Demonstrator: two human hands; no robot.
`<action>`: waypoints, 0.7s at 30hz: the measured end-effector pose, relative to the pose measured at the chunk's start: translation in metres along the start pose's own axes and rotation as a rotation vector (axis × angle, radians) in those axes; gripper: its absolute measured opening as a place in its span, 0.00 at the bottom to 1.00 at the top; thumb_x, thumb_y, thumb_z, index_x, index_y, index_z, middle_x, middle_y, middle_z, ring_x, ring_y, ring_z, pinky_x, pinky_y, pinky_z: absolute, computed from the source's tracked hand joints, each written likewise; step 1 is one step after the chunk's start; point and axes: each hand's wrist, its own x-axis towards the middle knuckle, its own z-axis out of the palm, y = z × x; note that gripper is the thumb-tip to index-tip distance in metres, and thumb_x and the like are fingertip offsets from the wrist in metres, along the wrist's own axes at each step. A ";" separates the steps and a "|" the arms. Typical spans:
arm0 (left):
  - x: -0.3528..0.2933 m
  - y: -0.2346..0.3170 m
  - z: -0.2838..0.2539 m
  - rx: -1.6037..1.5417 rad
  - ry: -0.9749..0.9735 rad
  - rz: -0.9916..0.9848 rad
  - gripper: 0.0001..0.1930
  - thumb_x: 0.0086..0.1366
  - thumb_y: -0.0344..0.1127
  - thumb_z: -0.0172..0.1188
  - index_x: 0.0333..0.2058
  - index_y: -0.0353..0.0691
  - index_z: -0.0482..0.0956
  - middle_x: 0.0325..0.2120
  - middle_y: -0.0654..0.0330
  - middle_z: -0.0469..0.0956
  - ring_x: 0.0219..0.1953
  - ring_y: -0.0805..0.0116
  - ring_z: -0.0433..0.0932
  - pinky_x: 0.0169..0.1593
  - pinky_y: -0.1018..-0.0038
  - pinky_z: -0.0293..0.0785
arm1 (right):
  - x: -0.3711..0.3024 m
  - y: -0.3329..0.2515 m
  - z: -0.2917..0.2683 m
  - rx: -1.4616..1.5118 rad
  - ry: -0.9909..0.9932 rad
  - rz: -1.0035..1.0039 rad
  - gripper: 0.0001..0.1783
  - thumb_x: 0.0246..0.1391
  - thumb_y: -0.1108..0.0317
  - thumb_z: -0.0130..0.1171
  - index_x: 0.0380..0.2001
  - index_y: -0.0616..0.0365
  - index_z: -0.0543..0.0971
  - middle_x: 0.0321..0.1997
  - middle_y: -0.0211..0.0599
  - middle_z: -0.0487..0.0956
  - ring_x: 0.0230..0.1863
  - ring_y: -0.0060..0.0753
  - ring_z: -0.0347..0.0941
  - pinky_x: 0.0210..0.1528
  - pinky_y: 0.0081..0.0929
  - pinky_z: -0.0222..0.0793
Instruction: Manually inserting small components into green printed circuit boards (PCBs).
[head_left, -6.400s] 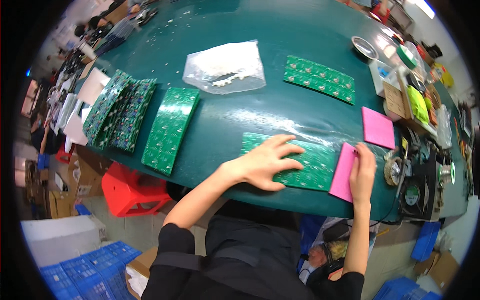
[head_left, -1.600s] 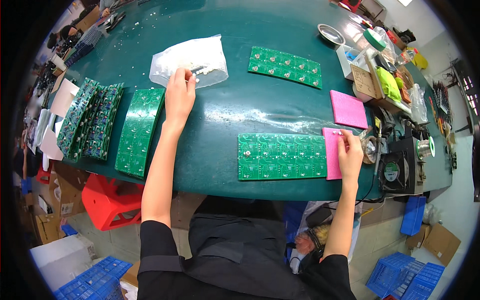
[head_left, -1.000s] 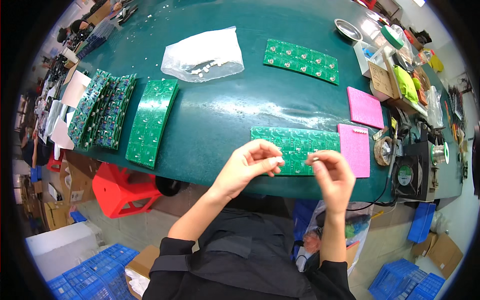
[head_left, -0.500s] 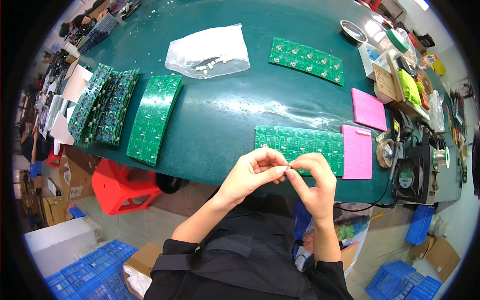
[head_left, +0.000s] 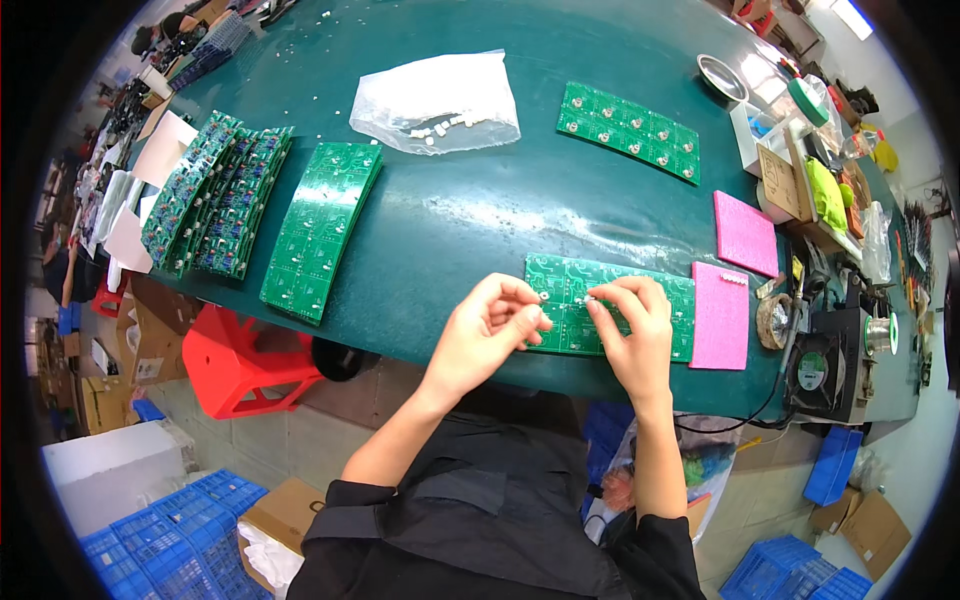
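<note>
Green board (head_left: 570, 322) under right hand (head_left: 638, 335); cardboard (head_left: 779, 182) lettered.

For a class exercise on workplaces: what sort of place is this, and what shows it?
Probably an electronics assembly workshop: flat green rectangular circuit boards lie on a large dark-green worktable, with a silvery reel of what looks like solder wire at its right side.

From the head of the person (head_left: 430, 540), the table (head_left: 430, 250) is viewed downward and forward by one fisheye camera, with left hand (head_left: 480, 328) and right hand (head_left: 640, 335) shown quite near.
</note>
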 end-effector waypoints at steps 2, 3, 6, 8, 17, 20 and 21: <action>0.000 0.003 -0.008 0.015 0.043 0.050 0.06 0.68 0.31 0.55 0.40 0.36 0.72 0.31 0.58 0.79 0.32 0.76 0.76 0.38 0.80 0.73 | -0.005 0.010 0.003 -0.022 -0.019 0.002 0.07 0.46 0.71 0.66 0.31 0.53 0.80 0.34 0.31 0.75 0.40 0.36 0.71 0.42 0.34 0.61; 0.000 0.003 -0.011 0.014 0.044 0.051 0.06 0.68 0.31 0.55 0.40 0.36 0.72 0.31 0.58 0.79 0.32 0.76 0.76 0.38 0.80 0.73 | -0.008 0.013 0.005 -0.043 -0.039 0.009 0.07 0.46 0.71 0.66 0.31 0.53 0.80 0.34 0.31 0.74 0.40 0.36 0.70 0.42 0.34 0.61; 0.001 0.006 -0.016 0.063 0.102 0.050 0.05 0.67 0.30 0.56 0.39 0.36 0.74 0.31 0.60 0.79 0.32 0.77 0.76 0.38 0.80 0.72 | -0.009 0.014 0.009 -0.054 -0.018 -0.009 0.07 0.46 0.71 0.66 0.31 0.53 0.80 0.34 0.31 0.74 0.39 0.36 0.70 0.42 0.34 0.61; 0.000 0.002 -0.016 0.051 0.095 0.051 0.05 0.67 0.30 0.56 0.39 0.36 0.74 0.31 0.60 0.79 0.32 0.77 0.76 0.38 0.80 0.72 | -0.010 0.013 0.010 -0.051 -0.007 0.000 0.07 0.46 0.71 0.66 0.31 0.53 0.80 0.34 0.32 0.74 0.39 0.36 0.70 0.42 0.33 0.61; 0.000 0.001 -0.017 0.037 0.086 0.062 0.05 0.67 0.31 0.56 0.39 0.36 0.74 0.31 0.60 0.79 0.32 0.77 0.75 0.38 0.80 0.72 | -0.009 0.014 0.012 -0.063 0.001 0.003 0.07 0.45 0.71 0.67 0.30 0.54 0.80 0.34 0.32 0.74 0.39 0.36 0.70 0.42 0.33 0.61; -0.001 -0.001 -0.019 0.036 0.093 0.059 0.05 0.67 0.31 0.56 0.39 0.36 0.74 0.31 0.61 0.79 0.32 0.77 0.75 0.38 0.80 0.72 | -0.009 0.015 0.013 -0.065 -0.001 -0.001 0.08 0.45 0.71 0.67 0.30 0.53 0.80 0.34 0.32 0.74 0.39 0.36 0.70 0.42 0.34 0.61; -0.001 -0.001 -0.020 0.037 0.097 0.059 0.05 0.67 0.31 0.56 0.39 0.36 0.74 0.31 0.61 0.79 0.32 0.77 0.75 0.38 0.80 0.72 | -0.008 0.014 0.013 -0.082 0.000 -0.014 0.08 0.45 0.70 0.67 0.30 0.53 0.79 0.34 0.31 0.74 0.39 0.36 0.70 0.42 0.34 0.61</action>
